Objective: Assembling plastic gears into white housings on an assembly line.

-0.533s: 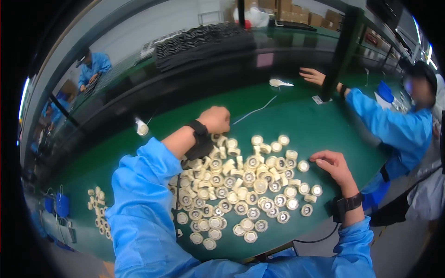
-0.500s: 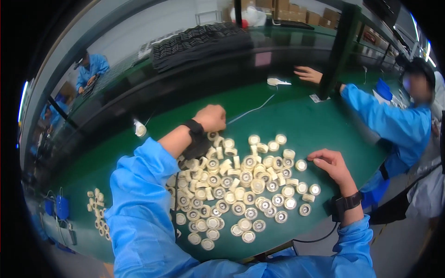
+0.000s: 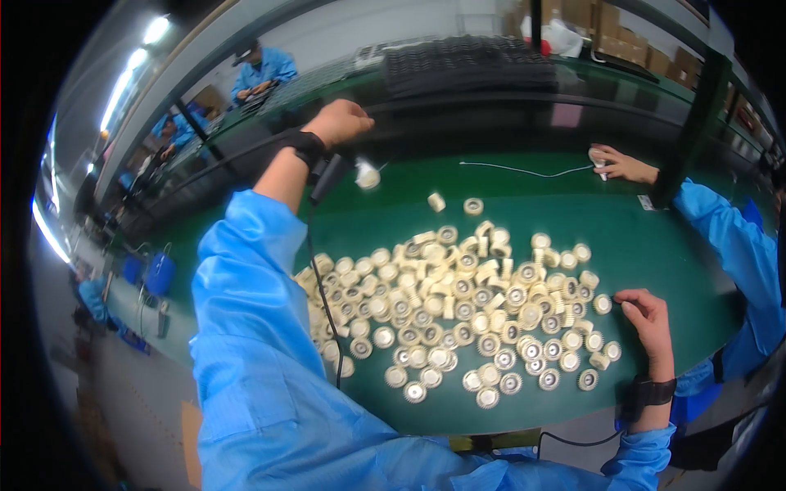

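Observation:
A broad pile of cream-coloured toothed gear wheels [image 3: 464,311], several showing metal centres, spreads over the green table. My left hand [image 3: 337,123] is raised beyond the far left of the pile, its fingers curled closed; whatever they may hold is hidden. A small white object [image 3: 367,174], blurred, sits just below it. My right hand [image 3: 647,321] rests at the pile's right edge, thumb and fingers apart, holding nothing. One gear wheel [image 3: 603,304] lies just beside its fingertips. Two loose gear wheels [image 3: 473,206] lie past the pile's far edge.
Across the table at right, a co-worker's hand [image 3: 624,166] is on a white item with a thin pale cord [image 3: 524,170]. A dark green post [image 3: 696,123] stands there. Black parts [image 3: 471,65] cover the raised shelf behind. A black cable [image 3: 327,303] hangs from my left wrist.
The view has turned left. My left hand has moved from the pile's far edge outward and left. The co-worker's hand has come onto the white item. My right hand stays beside the pile.

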Tool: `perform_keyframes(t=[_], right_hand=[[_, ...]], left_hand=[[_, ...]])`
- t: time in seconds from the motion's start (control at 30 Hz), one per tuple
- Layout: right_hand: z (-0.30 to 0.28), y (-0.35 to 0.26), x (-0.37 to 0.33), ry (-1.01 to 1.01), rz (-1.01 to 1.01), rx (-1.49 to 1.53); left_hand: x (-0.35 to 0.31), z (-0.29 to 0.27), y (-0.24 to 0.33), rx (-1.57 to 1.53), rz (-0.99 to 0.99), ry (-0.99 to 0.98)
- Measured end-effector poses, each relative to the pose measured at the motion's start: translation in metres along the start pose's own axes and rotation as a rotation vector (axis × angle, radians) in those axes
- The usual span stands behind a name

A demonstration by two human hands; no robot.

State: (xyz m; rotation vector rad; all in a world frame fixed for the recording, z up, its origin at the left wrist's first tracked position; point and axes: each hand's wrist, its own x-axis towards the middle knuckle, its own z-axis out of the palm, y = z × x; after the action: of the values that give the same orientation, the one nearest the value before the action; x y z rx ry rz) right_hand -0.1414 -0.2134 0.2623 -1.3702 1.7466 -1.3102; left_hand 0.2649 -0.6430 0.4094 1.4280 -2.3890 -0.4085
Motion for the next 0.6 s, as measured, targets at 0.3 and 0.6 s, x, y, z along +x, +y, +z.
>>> perform_keyframes(t=[0.3, 0.6], right_hand=[[-0.005, 0.007, 0.008, -0.033, -0.047, 0.050], [-0.006, 0.015, -0.002, 0.020, -0.003, 0.063]], left_hand=[[-0.105, -0.032, -0.018, 0.065, 0.170, -0.071], [-0.012, 0.174, 0.079, 0.265, 0.462, -0.399]])
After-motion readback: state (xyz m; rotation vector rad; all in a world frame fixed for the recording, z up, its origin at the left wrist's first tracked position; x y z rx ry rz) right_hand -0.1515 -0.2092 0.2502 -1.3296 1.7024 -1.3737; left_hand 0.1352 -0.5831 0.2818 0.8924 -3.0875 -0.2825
